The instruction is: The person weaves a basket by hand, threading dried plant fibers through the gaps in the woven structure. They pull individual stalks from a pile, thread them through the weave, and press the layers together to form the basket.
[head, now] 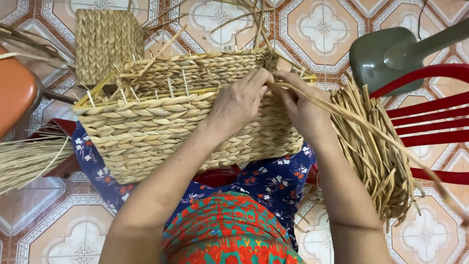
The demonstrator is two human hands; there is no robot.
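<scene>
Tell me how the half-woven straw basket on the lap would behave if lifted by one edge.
The half-woven straw basket probably feels light for its bulk, being dried plaited fibre. Its thick braided walls look fairly stiff, so it should hold shape. The unfinished rim, where the left hand and right hand work a loose strand, may flex or unravel.

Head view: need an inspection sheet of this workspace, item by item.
Surface: patterned tile floor; work rests on the person's lap.
Job's things: half-woven basket on its side; loose strand trails right.
Clutter: fibre bundle at right, finished basket upper left, straw pile at left.
Grippers: left hand pressing the basket rim; right hand pinching the strand.
Cables: nothing seen.
Surroundings: red chair, grey-green stool, orange seat.
</scene>
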